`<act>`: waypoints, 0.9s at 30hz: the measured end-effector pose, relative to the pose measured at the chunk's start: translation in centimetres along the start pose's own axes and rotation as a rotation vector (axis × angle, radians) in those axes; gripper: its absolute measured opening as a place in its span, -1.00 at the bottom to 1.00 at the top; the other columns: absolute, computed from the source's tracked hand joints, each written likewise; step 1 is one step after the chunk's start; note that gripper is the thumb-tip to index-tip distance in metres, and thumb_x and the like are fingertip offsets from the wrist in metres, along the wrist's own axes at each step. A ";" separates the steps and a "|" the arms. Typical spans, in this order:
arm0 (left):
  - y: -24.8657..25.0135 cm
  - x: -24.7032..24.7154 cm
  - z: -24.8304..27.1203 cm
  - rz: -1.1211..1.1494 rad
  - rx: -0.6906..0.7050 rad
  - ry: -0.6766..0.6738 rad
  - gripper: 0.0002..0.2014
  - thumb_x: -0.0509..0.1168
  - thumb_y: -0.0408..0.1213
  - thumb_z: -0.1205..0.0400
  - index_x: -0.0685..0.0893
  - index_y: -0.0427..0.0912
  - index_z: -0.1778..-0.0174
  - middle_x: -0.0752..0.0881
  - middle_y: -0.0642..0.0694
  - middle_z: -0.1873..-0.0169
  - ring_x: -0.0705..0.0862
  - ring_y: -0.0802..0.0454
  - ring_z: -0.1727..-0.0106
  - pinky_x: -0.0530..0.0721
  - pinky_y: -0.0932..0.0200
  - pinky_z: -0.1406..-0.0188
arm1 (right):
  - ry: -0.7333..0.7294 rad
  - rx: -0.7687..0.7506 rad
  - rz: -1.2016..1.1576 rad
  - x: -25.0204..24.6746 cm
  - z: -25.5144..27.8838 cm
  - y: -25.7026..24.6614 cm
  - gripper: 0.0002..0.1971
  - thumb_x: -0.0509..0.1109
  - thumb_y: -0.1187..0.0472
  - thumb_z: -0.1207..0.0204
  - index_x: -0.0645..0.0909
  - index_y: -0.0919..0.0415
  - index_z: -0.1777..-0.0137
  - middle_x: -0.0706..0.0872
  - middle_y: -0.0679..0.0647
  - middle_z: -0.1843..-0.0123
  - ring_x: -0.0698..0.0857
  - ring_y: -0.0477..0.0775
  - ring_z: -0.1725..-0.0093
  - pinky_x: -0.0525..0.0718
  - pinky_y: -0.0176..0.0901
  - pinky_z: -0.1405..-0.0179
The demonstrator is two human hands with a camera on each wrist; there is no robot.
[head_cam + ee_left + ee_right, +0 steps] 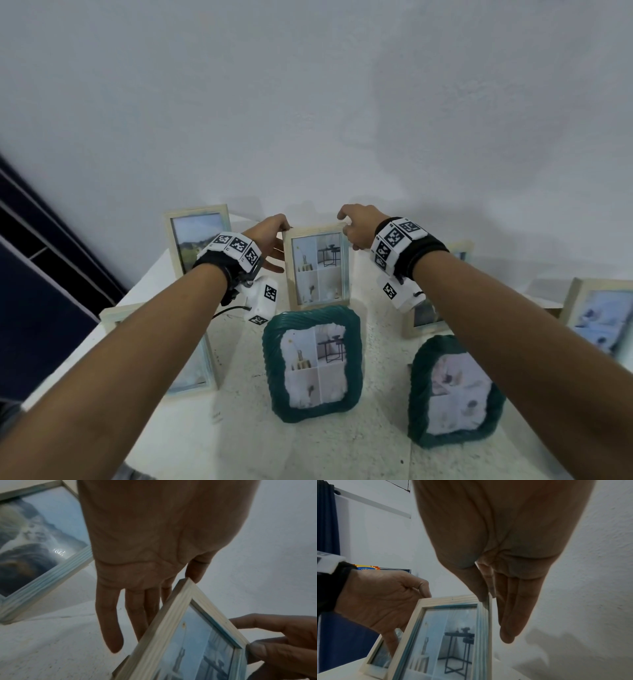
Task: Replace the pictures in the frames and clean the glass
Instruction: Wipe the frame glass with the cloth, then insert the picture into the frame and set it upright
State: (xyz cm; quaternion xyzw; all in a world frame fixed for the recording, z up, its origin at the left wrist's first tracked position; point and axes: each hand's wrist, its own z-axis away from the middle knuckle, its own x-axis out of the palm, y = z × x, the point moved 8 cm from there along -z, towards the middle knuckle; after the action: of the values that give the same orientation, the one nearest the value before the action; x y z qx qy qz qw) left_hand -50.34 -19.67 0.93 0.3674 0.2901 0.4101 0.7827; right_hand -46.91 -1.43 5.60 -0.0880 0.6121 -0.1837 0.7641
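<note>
A light wooden picture frame (318, 267) stands upright at the back middle of the white table (342, 448), holding a four-part interior print behind glass. My left hand (281, 246) holds its top left corner, thumb at the corner and fingers straight down along the left edge. My right hand (349, 231) pinches the top right corner. In the left wrist view the frame (171, 635) runs beside my left hand's fingers (109, 628). In the right wrist view my right hand's thumb (479, 588) lies on the frame (447, 635) front, with the fingers behind it.
Two green wavy-edged frames (311, 363) (455, 390) stand in front. More wooden frames stand at the back left (198, 240), front left (195, 363), under my right wrist (428, 318) and far right (599, 318). The white wall is close behind. A dark blue curtain (34, 291) hangs left.
</note>
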 end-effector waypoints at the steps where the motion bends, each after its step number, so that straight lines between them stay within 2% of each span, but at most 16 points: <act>1: 0.1 -0.3 0.0 -0.019 0.004 0.013 -0.77 0.11 -0.09 -0.58 0.57 -0.12 0.03 0.75 -0.13 0.36 0.71 -0.15 0.16 0.64 -0.14 -0.14 | 0.004 -0.005 -0.001 -0.1 0.0 0.0 -0.61 0.13 0.26 -0.68 0.37 0.14 -0.50 0.54 0.22 -0.40 0.67 0.24 -0.18 0.67 0.07 -0.19; 4: 1.4 -0.8 0.3 -0.123 0.057 0.061 -0.67 0.13 0.03 -0.66 0.66 -0.11 -0.08 0.77 -0.13 0.10 0.72 -0.07 0.07 0.58 -0.09 -0.23 | 0.033 -0.041 0.008 -1.3 0.4 0.0 -0.56 0.13 0.23 -0.68 0.31 0.13 -0.56 0.55 0.22 -0.42 0.58 0.23 -0.32 0.57 0.03 -0.31; 7: 4.7 -1.4 0.6 -0.326 0.218 0.183 -0.63 0.18 0.03 -0.70 0.69 -0.17 -0.19 0.72 -0.17 -0.17 0.68 -0.09 -0.09 0.60 -0.04 -0.17 | 0.123 -0.075 -0.039 -4.2 1.5 0.4 -0.58 0.15 0.21 -0.67 0.36 0.15 -0.53 0.62 0.24 -0.35 0.59 0.22 -0.32 0.55 0.03 -0.32; 10: 9.3 -0.1 2.4 -0.592 0.465 0.290 -0.69 0.28 -0.05 -0.68 0.70 -0.20 -0.17 0.71 -0.11 -0.10 0.64 -0.08 -0.13 0.57 0.09 -0.10 | 0.224 -0.063 -0.083 -7.8 2.9 2.2 -0.63 0.16 0.22 -0.66 0.45 0.13 -0.46 0.61 0.21 -0.37 0.60 0.23 -0.31 0.55 0.06 -0.34; 12: 11.8 2.3 4.0 -0.692 0.584 0.278 -0.75 0.33 -0.10 -0.65 0.72 -0.16 -0.13 0.71 -0.04 -0.04 0.63 -0.01 -0.09 0.50 0.19 -0.04 | 0.242 -0.008 -0.060 -9.4 3.8 4.5 -0.64 0.14 0.27 -0.64 0.50 0.11 -0.42 0.59 0.17 -0.41 0.55 0.21 -0.37 0.51 0.04 -0.38; 14: 13.5 5.6 5.0 -0.761 0.648 0.205 -0.79 0.36 -0.12 -0.64 0.74 -0.13 -0.09 0.73 -0.03 0.00 0.66 0.01 -0.07 0.55 0.19 -0.03 | 0.227 0.054 0.005 -10.3 4.9 7.1 -0.63 0.14 0.31 -0.63 0.52 0.11 -0.39 0.55 0.16 -0.45 0.49 0.20 -0.43 0.47 0.01 -0.40; 17: 13.9 11.3 5.4 -0.893 0.637 0.037 -0.79 0.40 -0.04 -0.62 0.74 -0.07 -0.04 0.75 -0.02 0.14 0.72 0.02 0.04 0.63 0.17 0.01 | 0.149 0.135 0.136 -9.7 6.7 10.9 -0.64 0.18 0.31 -0.64 0.55 0.14 -0.40 0.48 0.16 -0.49 0.48 0.20 -0.43 0.44 -0.04 -0.35; 20: 12.1 16.5 4.7 -1.088 0.555 -0.107 -0.70 0.42 0.04 -0.60 0.77 -0.11 -0.07 0.78 -0.03 0.24 0.78 0.02 0.10 0.60 0.22 0.23 | 0.025 0.188 0.195 -7.8 8.2 13.9 -0.65 0.27 0.31 -0.60 0.60 0.12 -0.36 0.53 0.16 -0.45 0.54 0.20 -0.38 0.50 -0.05 -0.31; 22: 10.9 18.8 4.2 -1.176 0.519 -0.151 -0.67 0.43 0.02 -0.59 0.79 -0.17 -0.08 0.79 -0.05 0.27 0.80 -0.01 0.11 0.61 0.25 0.33 | -0.012 0.187 0.201 -6.7 8.9 15.1 -0.68 0.31 0.28 -0.59 0.63 0.11 -0.33 0.56 0.15 -0.43 0.57 0.19 -0.35 0.52 -0.07 -0.28; 25: 10.0 20.7 3.8 -1.197 0.496 -0.175 -0.71 0.44 -0.07 -0.61 0.80 -0.25 -0.03 0.84 -0.11 0.14 0.83 -0.01 0.08 0.63 0.28 0.42 | 0.057 0.169 0.217 -6.2 9.6 15.6 -0.72 0.31 0.25 -0.61 0.64 0.12 -0.29 0.56 0.15 -0.40 0.58 0.19 -0.33 0.53 -0.10 -0.20; 27: 9.7 21.2 3.6 -1.193 0.485 -0.181 -0.77 0.44 -0.16 -0.62 0.81 -0.28 0.01 0.85 -0.11 0.16 0.84 0.01 0.12 0.61 0.35 0.53 | 0.113 0.150 0.196 -6.2 9.8 15.5 -0.76 0.31 0.25 -0.61 0.66 0.12 -0.23 0.58 0.16 -0.37 0.58 0.19 -0.30 0.53 -0.11 -0.18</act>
State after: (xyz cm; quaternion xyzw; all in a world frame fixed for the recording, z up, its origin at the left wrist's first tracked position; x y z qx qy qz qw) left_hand -41.28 1.08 7.65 0.3426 0.4618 -0.2048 0.7921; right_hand -35.93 14.30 7.92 0.0398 0.6446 -0.1581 0.7469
